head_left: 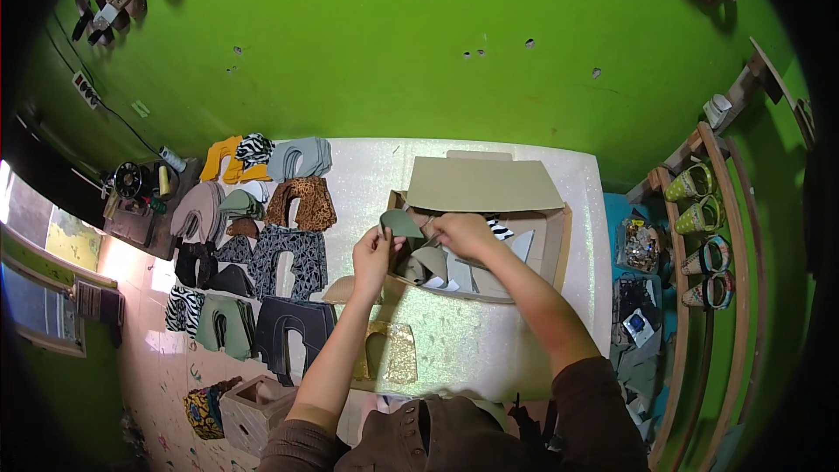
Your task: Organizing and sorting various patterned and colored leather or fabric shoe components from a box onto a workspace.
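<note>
Sorting seemed underway: the left hand (374, 255) pinched a green piece (401, 224) over the left end of the box (557, 245); the right hand's (466, 235) grip, also over it, was unclear; next likely needed steady pinching.

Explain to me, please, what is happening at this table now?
A person is sorting through things with bare hands at a pale, glittery table. The left hand holds a dull-green, curved, flat piece. The right hand is over an open brown cardboard box with loose grey, white and zebra-striped pieces inside; its grip is unclear. Stacks of plain and patterned U-shaped pieces lie to the left.
</note>
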`<control>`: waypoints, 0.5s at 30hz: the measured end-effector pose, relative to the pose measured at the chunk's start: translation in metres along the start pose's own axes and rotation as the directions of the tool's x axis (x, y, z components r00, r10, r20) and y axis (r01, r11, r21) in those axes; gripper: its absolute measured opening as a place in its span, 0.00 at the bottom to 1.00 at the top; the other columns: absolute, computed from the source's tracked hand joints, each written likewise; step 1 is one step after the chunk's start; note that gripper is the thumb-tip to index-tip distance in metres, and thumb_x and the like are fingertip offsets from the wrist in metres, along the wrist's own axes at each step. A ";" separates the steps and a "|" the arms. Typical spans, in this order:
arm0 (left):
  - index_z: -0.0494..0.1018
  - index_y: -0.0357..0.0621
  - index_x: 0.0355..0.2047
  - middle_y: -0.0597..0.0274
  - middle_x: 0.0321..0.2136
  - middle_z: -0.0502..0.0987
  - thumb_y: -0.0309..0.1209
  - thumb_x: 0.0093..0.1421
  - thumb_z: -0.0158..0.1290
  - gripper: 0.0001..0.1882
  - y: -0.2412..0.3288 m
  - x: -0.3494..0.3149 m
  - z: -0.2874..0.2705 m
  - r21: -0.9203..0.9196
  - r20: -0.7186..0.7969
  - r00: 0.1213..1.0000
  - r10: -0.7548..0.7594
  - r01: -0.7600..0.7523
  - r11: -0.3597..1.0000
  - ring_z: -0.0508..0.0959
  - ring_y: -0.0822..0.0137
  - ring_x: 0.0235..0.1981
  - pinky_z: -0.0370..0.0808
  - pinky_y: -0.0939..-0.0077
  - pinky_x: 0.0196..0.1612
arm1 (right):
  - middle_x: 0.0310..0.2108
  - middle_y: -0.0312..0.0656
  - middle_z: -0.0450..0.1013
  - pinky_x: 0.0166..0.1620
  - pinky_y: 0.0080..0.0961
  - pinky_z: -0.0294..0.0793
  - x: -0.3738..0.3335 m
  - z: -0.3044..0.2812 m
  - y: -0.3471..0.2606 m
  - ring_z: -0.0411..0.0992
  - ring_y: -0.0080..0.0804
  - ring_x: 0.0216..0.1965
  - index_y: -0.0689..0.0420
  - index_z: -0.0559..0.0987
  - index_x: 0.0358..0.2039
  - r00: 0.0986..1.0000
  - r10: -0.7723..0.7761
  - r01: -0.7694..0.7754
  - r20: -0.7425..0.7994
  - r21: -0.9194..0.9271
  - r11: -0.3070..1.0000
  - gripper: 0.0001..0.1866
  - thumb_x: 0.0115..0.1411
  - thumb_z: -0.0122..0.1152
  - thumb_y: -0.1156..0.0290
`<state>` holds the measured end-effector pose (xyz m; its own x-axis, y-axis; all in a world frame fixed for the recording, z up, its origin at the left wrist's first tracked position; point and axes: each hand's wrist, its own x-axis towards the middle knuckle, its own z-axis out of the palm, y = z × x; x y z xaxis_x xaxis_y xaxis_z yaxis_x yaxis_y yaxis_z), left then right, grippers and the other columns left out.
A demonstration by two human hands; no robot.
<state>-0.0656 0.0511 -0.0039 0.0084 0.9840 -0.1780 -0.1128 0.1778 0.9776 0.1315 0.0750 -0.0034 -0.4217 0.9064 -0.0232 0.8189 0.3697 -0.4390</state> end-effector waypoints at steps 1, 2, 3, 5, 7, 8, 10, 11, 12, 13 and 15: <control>0.69 0.32 0.38 0.59 0.30 0.75 0.29 0.62 0.42 0.12 -0.002 0.001 0.002 -0.003 0.001 1.000 -0.003 0.003 1.000 0.77 0.72 0.32 0.73 0.84 0.34 | 0.28 0.42 0.73 0.35 0.34 0.70 -0.005 -0.005 0.007 0.71 0.41 0.33 0.54 0.76 0.29 0.997 -0.019 0.023 -0.080 0.051 0.998 0.07 0.49 0.56 0.68; 0.68 0.32 0.39 0.58 0.32 0.75 0.29 0.63 0.41 0.12 -0.003 0.001 0.004 -0.026 0.016 1.000 0.008 -0.008 1.000 0.77 0.71 0.33 0.73 0.84 0.35 | 0.29 0.43 0.73 0.35 0.34 0.70 -0.010 -0.009 0.014 0.71 0.42 0.33 0.55 0.76 0.29 0.992 -0.025 0.032 -0.125 0.057 0.998 0.07 0.49 0.56 0.68; 0.67 0.31 0.41 0.58 0.34 0.74 0.28 0.63 0.41 0.12 -0.005 0.002 0.006 -0.049 0.030 0.999 0.019 -0.018 0.999 0.77 0.70 0.35 0.73 0.85 0.35 | 0.29 0.43 0.73 0.36 0.35 0.70 -0.015 -0.014 0.020 0.71 0.42 0.34 0.56 0.76 0.29 0.985 -0.031 0.042 -0.170 0.063 0.997 0.08 0.49 0.56 0.68; 0.66 0.31 0.42 0.57 0.35 0.74 0.28 0.63 0.40 0.12 0.002 0.000 0.015 -0.041 0.043 0.999 0.002 0.000 0.999 0.77 0.69 0.36 0.73 0.85 0.36 | 0.28 0.44 0.73 0.34 0.34 0.69 -0.024 -0.026 0.029 0.71 0.41 0.32 0.56 0.76 0.30 0.979 0.008 0.014 -0.205 0.105 0.994 0.08 0.49 0.56 0.68; 0.66 0.31 0.43 0.57 0.36 0.74 0.27 0.63 0.39 0.13 0.002 -0.001 0.018 -0.031 0.052 0.999 -0.010 0.011 0.999 0.76 0.68 0.37 0.73 0.85 0.36 | 0.27 0.44 0.73 0.33 0.33 0.69 -0.033 -0.035 0.032 0.71 0.41 0.30 0.57 0.76 0.31 0.970 0.041 -0.005 -0.241 0.147 0.989 0.09 0.50 0.57 0.68; 0.65 0.31 0.44 0.56 0.36 0.74 0.27 0.63 0.39 0.13 -0.001 0.000 0.017 -0.043 0.062 0.998 -0.017 0.020 0.999 0.77 0.68 0.37 0.73 0.85 0.37 | 0.26 0.44 0.72 0.32 0.30 0.68 -0.036 -0.039 0.031 0.70 0.38 0.27 0.57 0.76 0.31 0.969 0.124 -0.065 -0.212 0.264 0.962 0.09 0.50 0.57 0.67; 0.64 0.31 0.45 0.56 0.36 0.74 0.28 0.63 0.39 0.14 -0.003 -0.001 0.018 -0.056 0.074 0.997 -0.025 0.029 0.998 0.77 0.68 0.37 0.74 0.85 0.37 | 0.21 0.39 0.70 0.27 0.20 0.65 -0.044 -0.042 0.031 0.65 0.23 0.21 0.59 0.76 0.32 0.948 0.287 -0.200 -0.135 0.448 0.872 0.10 0.52 0.57 0.67; 0.65 0.31 0.44 0.56 0.36 0.73 0.28 0.63 0.39 0.13 -0.002 -0.003 0.021 -0.070 0.076 0.996 -0.056 0.062 0.996 0.77 0.68 0.37 0.74 0.84 0.37 | 0.21 0.39 0.70 0.27 0.20 0.65 -0.048 -0.040 0.031 0.65 0.23 0.21 0.59 0.76 0.32 0.948 0.289 -0.202 -0.135 0.448 0.871 0.10 0.52 0.57 0.67; 0.65 0.31 0.44 0.56 0.36 0.73 0.28 0.63 0.39 0.13 -0.001 -0.004 0.023 -0.084 0.077 0.993 -0.088 0.094 0.992 0.77 0.68 0.36 0.74 0.84 0.37 | 0.22 0.37 0.70 0.28 0.17 0.64 -0.051 -0.037 0.031 0.65 0.20 0.22 0.60 0.76 0.32 0.940 0.316 -0.191 -0.127 0.572 0.798 0.09 0.53 0.57 0.68; 0.65 0.31 0.44 0.56 0.36 0.73 0.28 0.63 0.39 0.13 -0.002 -0.006 0.025 -0.084 0.077 0.993 -0.090 0.096 0.992 0.77 0.68 0.36 0.74 0.84 0.37 | 0.22 0.34 0.70 0.28 0.14 0.64 -0.055 -0.036 0.029 0.64 0.16 0.24 0.61 0.76 0.32 0.933 0.342 -0.176 -0.113 0.685 0.707 0.09 0.55 0.57 0.69; 0.65 0.32 0.43 0.56 0.36 0.73 0.30 0.63 0.39 0.14 -0.004 -0.009 0.028 -0.104 0.070 0.991 -0.117 0.124 0.987 0.76 0.67 0.37 0.74 0.83 0.38 | 0.24 0.32 0.69 0.30 0.12 0.64 -0.059 -0.031 0.021 0.64 0.14 0.26 0.61 0.75 0.32 0.931 0.335 -0.078 -0.142 0.822 0.564 0.08 0.55 0.56 0.70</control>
<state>-0.0375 0.0419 -0.0027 0.0909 0.9550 -0.2825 -0.2138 0.2957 0.9310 0.1854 0.0360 0.0165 -0.0629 0.9972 -0.0412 0.1742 -0.0297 -0.9843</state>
